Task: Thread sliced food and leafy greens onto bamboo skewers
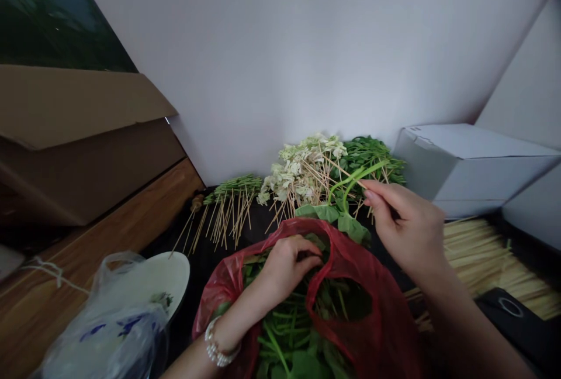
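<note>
My right hand [405,224] pinches a thin bamboo skewer [348,173]. Leafy greens [350,224] are threaded on it, their pale stems bent over the stick and their leaves hanging down by the bag's far edge. Inside the mouth of a red plastic bag [383,314], my left hand [287,262] has its fingers closed and pointing right. What they hold, if anything, is hidden among the leaves. Loose leafy greens [284,332] fill the bag beneath my left wrist, which wears a beaded bracelet.
Against the wall lie skewered green stalks [234,186], skewered pale cabbage [302,165] and skewered dark greens [370,154]. A white bowl [179,271] and a clear plastic bag [109,332] sit left. Bare skewers [486,262], a white box [473,162] and a phone [517,326] are right.
</note>
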The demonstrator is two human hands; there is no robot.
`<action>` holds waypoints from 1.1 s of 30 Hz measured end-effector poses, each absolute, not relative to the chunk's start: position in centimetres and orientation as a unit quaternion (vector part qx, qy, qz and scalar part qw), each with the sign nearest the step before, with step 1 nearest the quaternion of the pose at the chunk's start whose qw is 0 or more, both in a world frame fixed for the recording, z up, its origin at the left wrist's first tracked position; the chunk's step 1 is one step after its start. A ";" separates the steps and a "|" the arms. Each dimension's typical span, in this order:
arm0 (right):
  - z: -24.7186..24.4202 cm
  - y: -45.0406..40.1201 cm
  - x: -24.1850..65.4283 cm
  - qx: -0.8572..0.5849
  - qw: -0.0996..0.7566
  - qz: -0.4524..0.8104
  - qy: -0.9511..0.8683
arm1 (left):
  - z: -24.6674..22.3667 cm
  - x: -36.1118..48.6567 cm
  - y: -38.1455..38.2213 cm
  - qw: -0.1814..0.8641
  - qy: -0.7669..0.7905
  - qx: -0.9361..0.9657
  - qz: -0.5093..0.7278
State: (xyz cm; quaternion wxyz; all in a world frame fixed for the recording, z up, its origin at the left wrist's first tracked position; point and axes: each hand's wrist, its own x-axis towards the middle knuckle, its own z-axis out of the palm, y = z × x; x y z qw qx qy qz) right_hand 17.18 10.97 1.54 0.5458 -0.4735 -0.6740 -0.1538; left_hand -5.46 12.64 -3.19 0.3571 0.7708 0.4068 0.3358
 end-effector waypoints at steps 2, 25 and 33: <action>1.6 10.9 17.2 -0.476 0.547 -0.154 -0.671 | -2.1 -6.0 12.5 0.378 0.408 0.736 0.386; 0.9 9.6 15.2 -0.406 0.375 0.001 -0.833 | -0.3 -8.3 12.8 0.740 0.371 0.209 0.521; 0.3 9.6 13.2 -0.410 0.320 -0.040 -0.853 | -0.4 -8.0 12.4 0.699 0.345 0.254 0.572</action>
